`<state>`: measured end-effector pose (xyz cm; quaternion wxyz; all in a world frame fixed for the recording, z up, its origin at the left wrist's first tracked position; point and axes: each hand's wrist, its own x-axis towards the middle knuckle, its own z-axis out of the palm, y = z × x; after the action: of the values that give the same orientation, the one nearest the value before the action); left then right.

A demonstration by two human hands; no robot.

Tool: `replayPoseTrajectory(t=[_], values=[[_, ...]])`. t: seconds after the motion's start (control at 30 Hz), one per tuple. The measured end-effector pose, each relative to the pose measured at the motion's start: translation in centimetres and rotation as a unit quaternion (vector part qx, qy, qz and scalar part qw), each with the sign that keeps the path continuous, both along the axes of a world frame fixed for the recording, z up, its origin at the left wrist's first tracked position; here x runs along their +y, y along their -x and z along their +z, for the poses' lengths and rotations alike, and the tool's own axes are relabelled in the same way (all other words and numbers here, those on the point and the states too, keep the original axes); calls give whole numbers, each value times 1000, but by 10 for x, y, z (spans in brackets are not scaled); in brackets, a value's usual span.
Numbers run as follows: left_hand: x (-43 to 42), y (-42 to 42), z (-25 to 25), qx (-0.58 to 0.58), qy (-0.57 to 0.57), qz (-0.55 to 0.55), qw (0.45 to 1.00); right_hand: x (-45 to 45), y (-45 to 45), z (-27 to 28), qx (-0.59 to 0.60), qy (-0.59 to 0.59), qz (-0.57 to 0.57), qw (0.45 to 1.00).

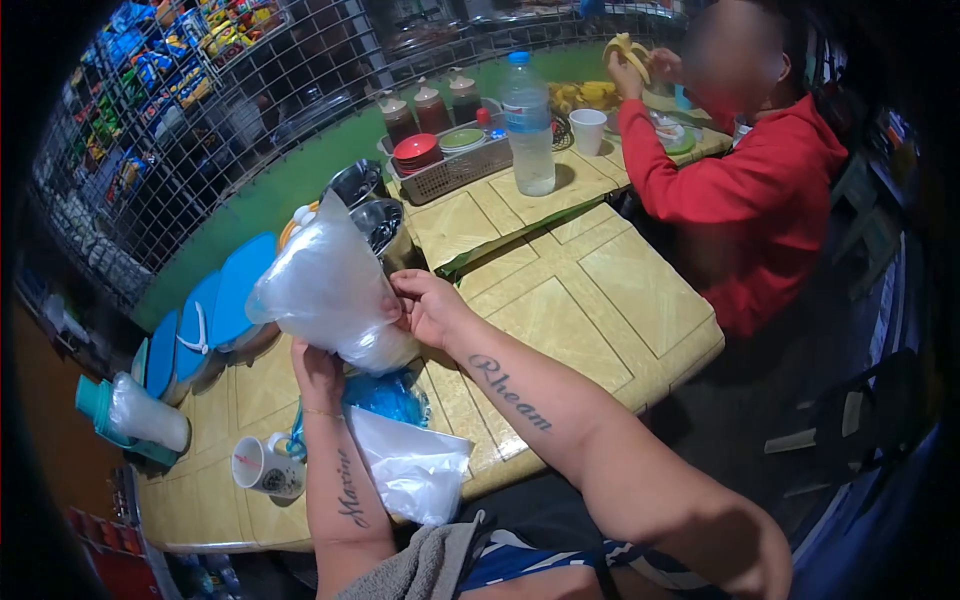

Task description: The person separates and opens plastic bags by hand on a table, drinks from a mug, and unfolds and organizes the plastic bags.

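A translucent plastic bag (325, 285) is held up over the table in front of me. My right hand (428, 305) is closed on its right edge, thumb and fingers pinched together. My left hand (318, 370) grips the bag from below on the left, its fingertips partly hidden behind the plastic. Beneath the hands lies a blue plastic bag (385, 398). A white plastic packet (410, 460) rests at the table's near edge, beside my left forearm.
A co-worker in a red hoodie (720, 185) holds a banana (628, 55) at the far right. On the yellow table (590, 290) stand a water bottle (528, 125), a condiment basket (460, 170), metal pots (385, 225), blue lids (245, 285) and a paper cup (262, 468). Wire mesh borders the back.
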<state>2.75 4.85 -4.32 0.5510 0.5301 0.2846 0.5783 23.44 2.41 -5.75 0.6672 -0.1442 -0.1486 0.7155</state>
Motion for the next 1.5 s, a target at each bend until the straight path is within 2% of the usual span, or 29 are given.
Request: replayPoseTrajectory(t=[0.1, 0.23, 0.33, 0.53, 0.67, 0.77, 0.87, 0.9, 1.03, 1.07, 1.13, 1.2, 1.23, 1.27, 1.3, 1.33, 1.37, 1.4, 1.43, 1.47, 1.5], values=[[13, 10, -12, 1, 5, -17, 1000, 5, -1, -7, 6, -8, 5, 1000], [-1, 5, 3, 16, 2, -20, 1000, 5, -2, -6, 3, -10, 10, 1000], [-1, 0, 6, -38, 64, -7, 997, 6, -2, -9, 10, -19, 15, 1000], [1, 3, 7, 6, 60, -10, 998, 10, -4, -14, 15, -25, 22, 999], [-4, -2, 10, 0, 59, 9, 998, 8, -6, -15, -54, 24, -14, 998], [2, 1, 3, 4, 62, 22, 998, 10, -8, -31, -141, 107, -33, 984], [2, -3, 6, -24, 115, 46, 992, 18, -3, -42, -193, 100, -7, 976], [5, 1, 4, -15, 128, 44, 991, 19, 1, -45, -222, 83, -44, 971], [7, 6, -1, -8, 105, 66, 992, -3, 12, -11, -227, 138, -114, 957], [12, 10, -7, -40, 69, 54, 995, 0, 8, -13, -269, 116, -121, 948], [31, 25, -22, -108, -2, 29, 994, 9, 7, -14, -271, 79, -163, 945], [38, 55, -33, -105, -23, 6, 994, 0, 5, 9, -249, 34, -222, 942], [34, 49, -25, -127, -27, 35, 991, 3, 6, 9, -276, -35, -258, 925], [32, 47, -22, -168, -45, 12, 985, 7, 6, 7, -308, -99, -294, 899], [30, 44, -20, -209, -61, -14, 976, 1, 7, 15, -311, -186, -270, 892], [37, 53, -29, -268, -93, -85, 955, 4, 13, 13, -273, -258, -261, 889], [47, 72, -44, -322, -69, -204, 922, 4, 16, 16, -314, -259, -270, 873], [40, 65, -37, -298, -71, -210, 928, -4, 14, 21, -455, -250, -301, 800], [32, 57, -29, -274, -74, -216, 934, -5, 19, 20, -458, -261, -264, 808], [8, 37, -11, -167, -108, -111, 974, -10, 22, 19, -497, -240, -241, 798], [39, 61, -35, -96, -50, -54, 993, -10, 23, 18, -554, -209, -213, 777]])
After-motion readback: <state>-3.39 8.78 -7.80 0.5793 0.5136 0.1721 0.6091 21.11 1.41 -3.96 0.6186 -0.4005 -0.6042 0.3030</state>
